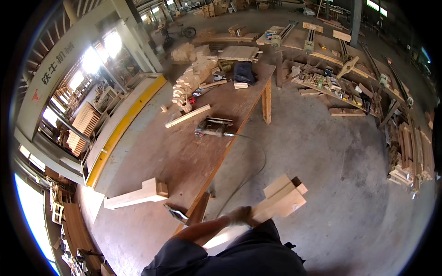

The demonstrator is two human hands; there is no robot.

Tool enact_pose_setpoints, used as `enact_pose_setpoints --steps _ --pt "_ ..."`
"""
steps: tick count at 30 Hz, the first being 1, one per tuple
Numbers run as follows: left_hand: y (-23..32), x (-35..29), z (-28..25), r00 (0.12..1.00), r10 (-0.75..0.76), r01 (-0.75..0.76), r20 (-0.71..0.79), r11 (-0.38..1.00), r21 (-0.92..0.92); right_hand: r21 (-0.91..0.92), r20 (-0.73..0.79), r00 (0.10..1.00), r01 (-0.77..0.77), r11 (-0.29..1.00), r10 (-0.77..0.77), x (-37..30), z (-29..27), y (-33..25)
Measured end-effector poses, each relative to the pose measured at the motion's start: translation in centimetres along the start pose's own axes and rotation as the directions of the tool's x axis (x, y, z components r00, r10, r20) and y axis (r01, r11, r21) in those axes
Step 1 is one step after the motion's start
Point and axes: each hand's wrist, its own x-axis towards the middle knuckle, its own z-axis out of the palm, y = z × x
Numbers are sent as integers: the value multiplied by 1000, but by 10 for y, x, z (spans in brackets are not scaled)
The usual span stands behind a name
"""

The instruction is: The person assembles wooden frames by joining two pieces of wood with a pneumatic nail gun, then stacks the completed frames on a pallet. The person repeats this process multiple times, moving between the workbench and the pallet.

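My left hand (239, 216), which seems to be gloved, grips a pale wooden leg (278, 202) with a thick blocky end, held in front of my body beside the workbench. The leg's narrower part runs back under my forearm. My right hand does not show. On the workbench (184, 152) lies a similar wooden leg (142, 195), left of my arm. A dark-framed object (176, 214) I cannot make out sits at the bench edge nearest my arm. Farther along rest a nail gun (212, 126) and a wooden strip (188, 116).
An air hose (264, 158) hangs from the nail gun past the bench edge. Stacked wooden pieces (193, 80) and a dark cloth (244, 72) occupy the far end. A large machine frame with a yellow edge (124, 129) stands left. Cluttered clamp benches (331, 87) and piled timber (407, 152) line the right.
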Motion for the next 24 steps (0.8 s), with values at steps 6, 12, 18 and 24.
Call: enact_pose_setpoints --steps 6,12,18,24 --pt "97 87 -76 983 173 -177 -61 981 -74 -15 -64 998 -1 1000 0 15 -24 -76" --pt "196 165 -123 893 397 -446 -211 843 -301 -13 -124 992 1 1000 -2 29 -54 -90" --pt "284 236 -136 751 447 -592 -486 782 -196 -176 -197 974 74 982 -109 65 -97 -78" --pt "354 321 -134 776 369 -629 -512 380 -679 8 -203 952 237 971 -230 164 -162 -121"
